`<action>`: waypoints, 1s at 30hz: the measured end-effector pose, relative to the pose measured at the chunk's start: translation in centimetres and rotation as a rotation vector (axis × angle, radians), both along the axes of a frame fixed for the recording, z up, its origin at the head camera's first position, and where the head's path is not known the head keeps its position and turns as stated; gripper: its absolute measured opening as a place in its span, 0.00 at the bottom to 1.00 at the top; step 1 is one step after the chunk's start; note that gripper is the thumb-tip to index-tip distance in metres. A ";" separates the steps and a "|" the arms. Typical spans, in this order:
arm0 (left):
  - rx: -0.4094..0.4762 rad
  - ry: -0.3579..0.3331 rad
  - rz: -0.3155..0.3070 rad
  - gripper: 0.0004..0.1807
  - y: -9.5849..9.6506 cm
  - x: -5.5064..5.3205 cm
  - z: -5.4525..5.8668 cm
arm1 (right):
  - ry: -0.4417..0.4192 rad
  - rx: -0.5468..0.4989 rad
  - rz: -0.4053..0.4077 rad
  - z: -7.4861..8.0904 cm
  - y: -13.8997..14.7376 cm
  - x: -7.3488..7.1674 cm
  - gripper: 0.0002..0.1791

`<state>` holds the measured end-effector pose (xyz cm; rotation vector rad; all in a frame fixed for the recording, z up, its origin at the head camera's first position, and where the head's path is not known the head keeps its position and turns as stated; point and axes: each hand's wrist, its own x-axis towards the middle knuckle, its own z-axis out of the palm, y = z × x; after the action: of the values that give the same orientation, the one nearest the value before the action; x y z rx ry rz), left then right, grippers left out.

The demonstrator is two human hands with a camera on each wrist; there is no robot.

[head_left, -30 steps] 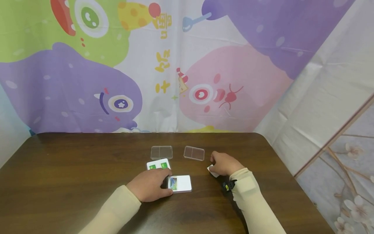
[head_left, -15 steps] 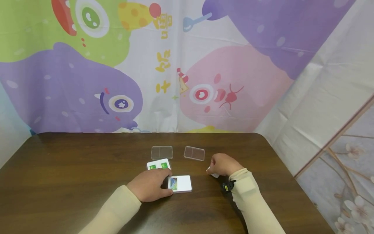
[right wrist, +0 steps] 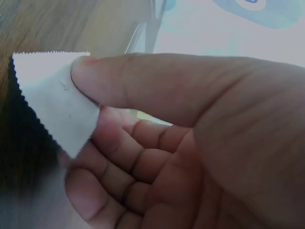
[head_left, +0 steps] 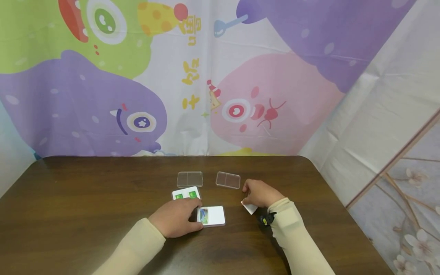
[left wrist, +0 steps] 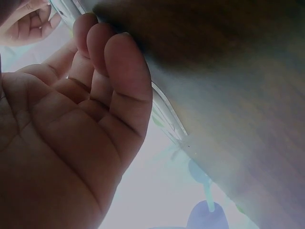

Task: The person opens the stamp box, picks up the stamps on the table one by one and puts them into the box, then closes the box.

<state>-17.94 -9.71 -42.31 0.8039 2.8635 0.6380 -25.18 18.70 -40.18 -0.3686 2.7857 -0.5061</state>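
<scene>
Right hand (head_left: 262,194) shifted left above brown table (head_left: 103,191), cartoon backdrop (head_left: 196,86) behind.

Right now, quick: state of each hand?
Left hand: at the left end of the nearer card case; whether it grips can't be told.
Right hand: closed, pinching a small white zigzag-edged piece.

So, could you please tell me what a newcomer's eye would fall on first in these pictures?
Probably the backdrop behind the brown table, its big cartoon creatures turned sideways. Then the white, zigzag-edged cloth pinched in the right hand, and, nearer the table's middle, the bright white-topped case whose left end the left hand holds.
</scene>
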 end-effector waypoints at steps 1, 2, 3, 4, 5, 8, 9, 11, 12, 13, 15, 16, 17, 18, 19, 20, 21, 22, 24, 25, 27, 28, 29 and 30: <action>0.000 0.000 0.000 0.25 0.0 0.0 0.0 | 0.004 -0.004 0.005 0.0 0.0 0.0 0.16; 0.001 -0.003 0.002 0.25 0.0 0.0 0.0 | 0.007 -0.008 0.013 0.1 0.0 0.0 0.14; 0.001 -0.004 0.004 0.25 0.0 0.1 0.0 | 0.010 -0.012 0.022 0.1 0.0 0.1 0.12; 0.000 -0.004 0.005 0.25 0.0 0.1 0.0 | 0.012 -0.018 0.035 0.2 0.0 0.1 0.09; 0.000 -0.003 0.007 0.25 0.0 0.1 0.0 | 0.013 -0.025 0.046 0.3 0.1 0.1 0.06; -0.002 -0.004 0.012 0.25 0.0 0.1 -0.1 | 0.003 -0.042 0.070 0.4 0.2 0.3 0.04; 0.000 -0.005 0.012 0.25 0.0 0.1 -0.1 | 0.002 -0.045 0.078 0.4 0.2 0.3 0.05; 0.003 -0.006 0.012 0.25 0.0 0.1 -0.1 | 0.018 -0.047 0.100 0.4 0.3 0.2 0.07; 0.003 -0.007 0.012 0.25 0.0 0.1 -0.1 | 0.037 -0.041 0.111 0.4 0.4 0.2 0.08; 0.003 -0.009 0.011 0.26 0.0 0.1 -0.1 | 0.066 -0.036 0.123 0.4 0.4 0.1 0.09; 0.002 -0.008 0.011 0.26 0.0 0.1 0.0 | 0.154 -0.028 0.145 0.4 0.5 -0.1 0.09; 0.001 -0.008 0.011 0.26 0.0 0.1 0.0 | 0.206 -0.028 0.149 0.4 0.5 -0.2 0.09; -0.001 -0.009 0.010 0.26 0.0 0.2 0.0 | 0.259 -0.033 0.148 0.4 0.5 -0.3 0.09; -0.002 -0.010 0.008 0.26 0.0 0.1 -0.1 | 0.312 -0.034 0.147 0.4 0.5 -0.4 0.09; -0.002 -0.011 0.008 0.26 0.0 0.1 0.0 | 0.357 -0.041 0.146 0.4 0.4 -0.5 0.09; -0.002 -0.010 0.007 0.26 0.0 0.1 0.0 | 0.388 -0.045 0.146 0.4 0.4 -0.6 0.09; -0.002 -0.009 0.003 0.27 0.0 0.1 -0.1 | 0.405 -0.047 0.149 0.5 0.4 -0.6 0.09; -0.001 -0.008 0.001 0.27 0.0 0.1 0.0 | 0.409 -0.045 0.157 0.4 0.3 -0.7 0.09; 0.000 -0.008 -0.002 0.27 -0.1 0.1 0.0 | 0.380 -0.034 0.185 0.4 0.3 -0.7 0.09; 0.001 -0.009 -0.002 0.26 -0.1 0.1 0.1 | 0.352 -0.028 0.200 0.4 0.3 -0.7 0.10; 0.002 -0.012 -0.003 0.26 -0.1 0.1 0.1 | 0.302 -0.017 0.218 0.3 0.3 -0.6 0.10; 0.002 -0.014 -0.001 0.26 -0.1 0.1 0.2 | 0.294 -0.015 0.224 0.3 0.3 -0.6 0.10; 0.000 -0.016 0.000 0.26 0.0 0.1 0.2 | 0.293 -0.014 0.223 0.4 0.3 -0.6 0.10; 0.000 -0.017 0.002 0.26 0.0 0.1 0.2 | 0.300 -0.017 0.219 0.5 0.3 -0.5 0.10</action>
<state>-17.82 -9.73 -42.13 0.7920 2.8498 0.6421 -25.71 19.01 -39.70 -0.8037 2.9731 -0.4537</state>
